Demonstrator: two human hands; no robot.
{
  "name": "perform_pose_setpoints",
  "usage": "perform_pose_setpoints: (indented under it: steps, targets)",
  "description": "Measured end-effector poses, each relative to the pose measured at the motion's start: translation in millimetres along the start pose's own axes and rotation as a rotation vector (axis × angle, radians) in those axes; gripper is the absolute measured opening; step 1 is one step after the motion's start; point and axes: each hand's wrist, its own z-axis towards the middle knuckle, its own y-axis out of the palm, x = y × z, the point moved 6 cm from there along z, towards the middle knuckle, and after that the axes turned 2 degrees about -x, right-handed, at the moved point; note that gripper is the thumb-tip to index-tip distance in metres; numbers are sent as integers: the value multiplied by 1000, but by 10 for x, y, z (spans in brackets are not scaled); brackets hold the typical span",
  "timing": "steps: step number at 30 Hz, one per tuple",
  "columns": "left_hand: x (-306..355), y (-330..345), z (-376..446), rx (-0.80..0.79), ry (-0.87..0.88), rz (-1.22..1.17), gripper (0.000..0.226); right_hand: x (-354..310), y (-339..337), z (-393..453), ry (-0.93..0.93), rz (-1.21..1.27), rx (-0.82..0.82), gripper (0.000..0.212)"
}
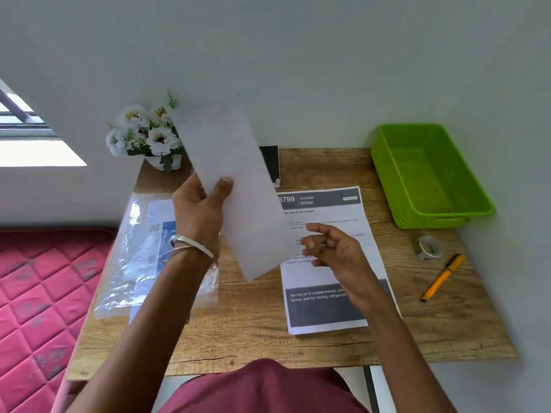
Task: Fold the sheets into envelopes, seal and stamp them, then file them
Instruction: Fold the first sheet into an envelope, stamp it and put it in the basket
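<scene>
My left hand (pixel 201 207) holds a long white envelope (pixel 235 186) up above the desk, thumb on its front and fingers behind, and the envelope tilts from upper left to lower right. My right hand (pixel 334 248) hovers just right of the envelope's lower end with its fingers loosely bent, holding nothing. Under it a printed sheet (pixel 328 281) lies flat on the wooden desk (pixel 253 329). A roll of stickers or tape (pixel 428 247) and an orange pen (pixel 442 277) lie at the right. A green plastic basket (pixel 429 177) stands at the back right.
A clear plastic packet with blue paper inside (pixel 140 254) lies on the desk's left side. White artificial flowers in a pot (pixel 146 135) and a black notebook (pixel 272 163) stand at the back by the wall. A pink mattress (pixel 38 293) lies left of the desk.
</scene>
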Motion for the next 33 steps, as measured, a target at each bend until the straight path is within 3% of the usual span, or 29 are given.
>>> perform_pose_setpoints:
  steps: [3,8,12,14,16,18,23,29,33]
  targets:
    - [-334,-26,-58,120,-268,-243,26,57,79,-19,43,5,-42,43]
    - [-705,-43,-320,177,-556,-450,32,105,-114,-32,38,178,94,34]
    - [-769,-281,-229,244,-576,-521,59,95,-370,-59,38,252,167,24]
    - [-741,-393,-172,284,-557,-484,63,87,-489,-79,35,275,194,30]
    - [-714,-415,-186,252,-566,-407,49,99,-595,-80,43,279,225,33]
    - [-752,-393,-237,186,-595,-307,30,136,-686,-70,53,290,278,21]
    - [-1003,-382,-339,28,-643,131,4,244,-981,-56,12,261,566,26]
    - [-1195,-367,-321,-106,-408,625,7,332,-1087,43,-19,-5,641,39]
    - [-1128,-300,-312,-156,-157,956,38,351,-1008,116,-9,-391,579,46]
